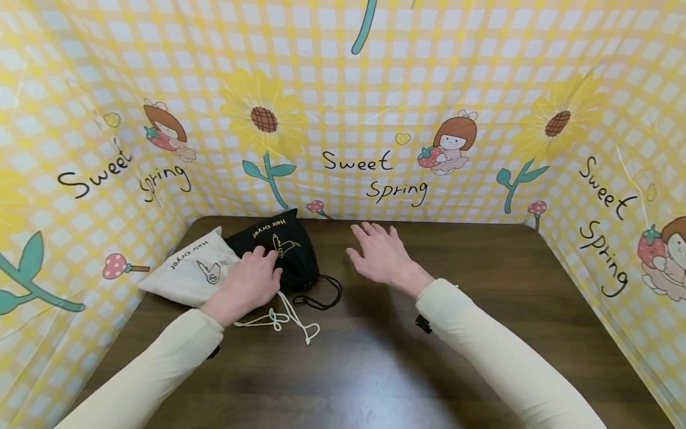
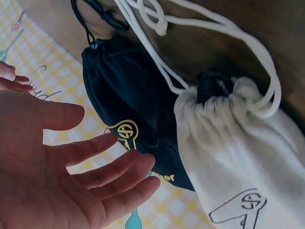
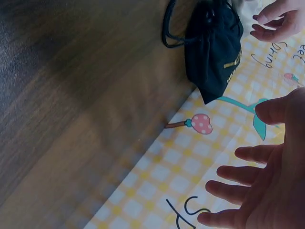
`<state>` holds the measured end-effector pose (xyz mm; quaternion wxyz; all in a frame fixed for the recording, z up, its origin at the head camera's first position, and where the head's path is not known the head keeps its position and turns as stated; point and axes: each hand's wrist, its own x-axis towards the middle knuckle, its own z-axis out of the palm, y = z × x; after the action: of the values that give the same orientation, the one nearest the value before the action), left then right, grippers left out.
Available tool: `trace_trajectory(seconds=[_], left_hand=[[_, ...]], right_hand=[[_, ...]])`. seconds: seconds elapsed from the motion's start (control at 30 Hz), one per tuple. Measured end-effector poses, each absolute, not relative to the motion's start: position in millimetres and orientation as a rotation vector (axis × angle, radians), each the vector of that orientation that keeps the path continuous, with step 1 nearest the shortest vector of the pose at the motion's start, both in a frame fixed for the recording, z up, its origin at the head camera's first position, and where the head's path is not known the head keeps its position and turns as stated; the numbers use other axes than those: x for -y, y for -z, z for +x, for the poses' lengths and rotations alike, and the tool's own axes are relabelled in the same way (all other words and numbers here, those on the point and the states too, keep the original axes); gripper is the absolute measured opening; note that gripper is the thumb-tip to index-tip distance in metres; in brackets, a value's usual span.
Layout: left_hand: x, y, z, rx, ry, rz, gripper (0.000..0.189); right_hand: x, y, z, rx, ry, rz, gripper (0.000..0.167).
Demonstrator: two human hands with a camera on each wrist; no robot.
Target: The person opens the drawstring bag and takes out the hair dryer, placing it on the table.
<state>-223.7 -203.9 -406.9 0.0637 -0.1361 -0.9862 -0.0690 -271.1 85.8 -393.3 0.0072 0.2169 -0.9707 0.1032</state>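
Note:
Two drawstring pouches printed "Hair Dryer" lie side by side at the table's back left. The white pouch [image 1: 190, 271] is on the left, its pale cord trailing toward the front. Partly beside and behind it lies the black pouch [image 1: 302, 259], with a gold dryer print and a black cord loop [image 1: 329, 295]. My left hand [image 1: 246, 283] hovers above the pouches, fingers loosely extended; in the left wrist view its palm [image 2: 52, 162] is bare and holds nothing. To the right of the black pouch, my right hand [image 1: 380, 256] is held over the table with fingers spread and holding nothing.
A dark wooden table [image 1: 482, 268] carries both pouches. Around its back and sides hangs a yellow checked cloth [image 1: 343, 107] with flowers, cartoon girls and "Sweet Spring" lettering. The white cord [image 1: 292, 313] lies loosely on the tabletop near the left hand.

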Motion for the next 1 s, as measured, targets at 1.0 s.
trace_trajectory(seconds=[1.0], left_hand=[[195,434,-213,3.067,0.288,-0.46,0.037]], right_hand=[[-63,414,-263,3.056,-0.39,0.8,0.061]])
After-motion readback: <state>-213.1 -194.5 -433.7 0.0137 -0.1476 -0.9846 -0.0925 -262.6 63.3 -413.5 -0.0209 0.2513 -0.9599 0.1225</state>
